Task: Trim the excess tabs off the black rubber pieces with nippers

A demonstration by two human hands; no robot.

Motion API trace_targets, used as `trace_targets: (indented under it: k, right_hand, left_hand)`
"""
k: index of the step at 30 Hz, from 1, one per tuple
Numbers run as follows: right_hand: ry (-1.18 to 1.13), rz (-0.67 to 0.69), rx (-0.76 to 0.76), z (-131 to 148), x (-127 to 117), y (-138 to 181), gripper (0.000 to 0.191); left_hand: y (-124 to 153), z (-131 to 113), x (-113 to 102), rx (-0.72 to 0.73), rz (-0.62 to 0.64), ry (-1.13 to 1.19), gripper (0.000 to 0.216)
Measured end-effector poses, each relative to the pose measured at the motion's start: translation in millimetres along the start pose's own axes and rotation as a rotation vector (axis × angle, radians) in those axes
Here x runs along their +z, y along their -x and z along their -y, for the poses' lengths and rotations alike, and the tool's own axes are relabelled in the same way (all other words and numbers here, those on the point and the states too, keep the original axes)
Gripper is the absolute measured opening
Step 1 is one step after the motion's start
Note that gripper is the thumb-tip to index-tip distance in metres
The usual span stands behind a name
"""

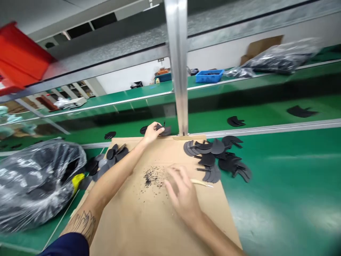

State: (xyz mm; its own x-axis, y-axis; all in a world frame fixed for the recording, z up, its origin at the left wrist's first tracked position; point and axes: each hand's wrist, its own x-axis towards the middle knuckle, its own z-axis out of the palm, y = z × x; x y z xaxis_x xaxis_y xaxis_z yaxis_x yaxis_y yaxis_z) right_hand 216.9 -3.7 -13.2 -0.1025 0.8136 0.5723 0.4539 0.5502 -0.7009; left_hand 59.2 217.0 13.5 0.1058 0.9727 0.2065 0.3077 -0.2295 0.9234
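My left hand [153, 133] reaches to the far edge of the brown cardboard sheet [128, 220] and pinches a dark, flat, curved piece [165, 131] between thumb and fingers. Over the middle of the cardboard is my right hand [183, 195], blurred, its fingers apart with nothing visible between them. Beside its knuckles shows a craft knife [202, 182] with a cream handle and a metal tip pointing right; the hand hides its other end. Small black scraps [150, 177] are scattered left of the right hand's fingertips.
Overlapping dark curved pieces [213, 153] lie at the cardboard's right edge, with more dark pieces [114, 154] at left. A clear plastic bag [39, 181] of dark pieces sits on the green table [279, 185]. A metal post [179, 71] rises behind the cardboard; beyond stands a blue bin [209, 76].
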Motion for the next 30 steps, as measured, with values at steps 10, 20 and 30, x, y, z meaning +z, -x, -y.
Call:
trace_targets:
  k: [10, 20, 30]
  right_hand:
    - [-0.461, 0.368, 0.428, 1.0, 2.5, -17.7, 0.038]
    - [-0.487, 0.196, 0.627, -3.0, 2.0, -25.2, 0.054]
    - [-0.566, 0.208, 0.671, 1.8, 4.2, -23.0, 0.057]
  left_hand:
    - [191.8, -22.6, -41.8, 0.188, 0.318, -0.161, 0.016]
    - [207.7, 18.1, -189.2, -0.123, -0.176, -1.150, 0.029]
    - [214.4, 10.5, -176.6, -0.023, -0.252, -0.662, 0.021]
